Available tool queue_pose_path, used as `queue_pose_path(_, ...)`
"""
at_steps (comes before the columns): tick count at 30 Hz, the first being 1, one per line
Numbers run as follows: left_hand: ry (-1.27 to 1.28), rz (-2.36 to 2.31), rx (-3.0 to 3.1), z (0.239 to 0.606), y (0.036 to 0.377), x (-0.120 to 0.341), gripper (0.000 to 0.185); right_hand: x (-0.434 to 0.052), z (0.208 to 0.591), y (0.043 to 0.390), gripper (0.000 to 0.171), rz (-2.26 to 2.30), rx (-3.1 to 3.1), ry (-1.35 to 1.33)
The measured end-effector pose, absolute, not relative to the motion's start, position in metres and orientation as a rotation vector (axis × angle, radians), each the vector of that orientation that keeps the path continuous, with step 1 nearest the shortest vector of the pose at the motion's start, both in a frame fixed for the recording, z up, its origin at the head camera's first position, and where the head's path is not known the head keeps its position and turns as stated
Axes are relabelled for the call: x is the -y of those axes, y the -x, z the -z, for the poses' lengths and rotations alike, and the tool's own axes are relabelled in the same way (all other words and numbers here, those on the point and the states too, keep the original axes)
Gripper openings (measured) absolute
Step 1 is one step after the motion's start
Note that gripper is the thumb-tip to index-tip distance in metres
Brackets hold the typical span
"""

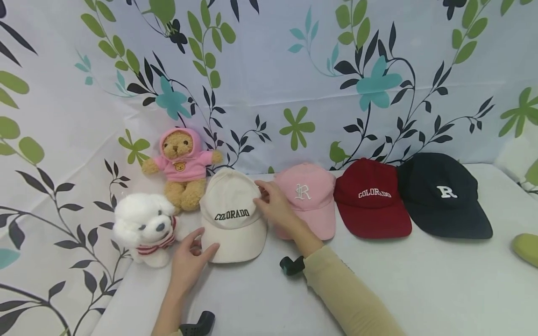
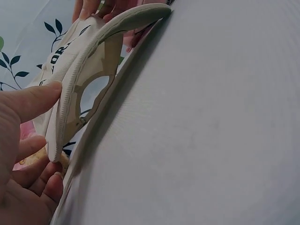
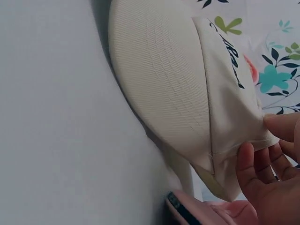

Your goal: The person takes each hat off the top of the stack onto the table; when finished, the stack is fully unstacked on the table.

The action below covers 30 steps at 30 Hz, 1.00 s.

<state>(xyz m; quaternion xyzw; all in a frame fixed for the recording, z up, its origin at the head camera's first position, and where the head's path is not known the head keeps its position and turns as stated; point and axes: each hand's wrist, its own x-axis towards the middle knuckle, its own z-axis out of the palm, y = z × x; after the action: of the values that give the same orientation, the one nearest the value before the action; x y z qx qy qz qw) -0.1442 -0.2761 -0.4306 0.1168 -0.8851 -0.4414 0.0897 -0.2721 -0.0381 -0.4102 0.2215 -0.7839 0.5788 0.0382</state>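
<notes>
A cream baseball cap [image 1: 232, 200] with black COLORADO lettering faces me on the white table. My left hand [image 1: 189, 261] holds its brim at the left edge; in the left wrist view the thumb [image 2: 42, 96] lies on the brim's top, with fingers around its edge. On the opposite side, my right hand [image 1: 275, 205] pinches the side of the crown, as the right wrist view shows with the thumb and fingertips against the fabric [image 3: 229, 122]. Close on the right of that hand is a pink cap [image 1: 308, 186] with a white R, partly hidden by my right arm.
Further right along the back stand a dark red COLORADO cap [image 1: 370, 200] and a navy cap [image 1: 441, 196]. A teddy bear [image 1: 185, 168] in a pink hoodie and a white plush dog [image 1: 145, 221] sit at the left. A green object [image 1: 525, 248] lies at the right edge.
</notes>
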Motion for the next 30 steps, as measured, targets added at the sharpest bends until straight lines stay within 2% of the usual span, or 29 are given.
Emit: queue_pose_path(30,-0.285,1.31,2.722,0.429,0.184,0.276,0.072,0.023,0.394,0.301,0.047,-1.773,2.569,-0.617)
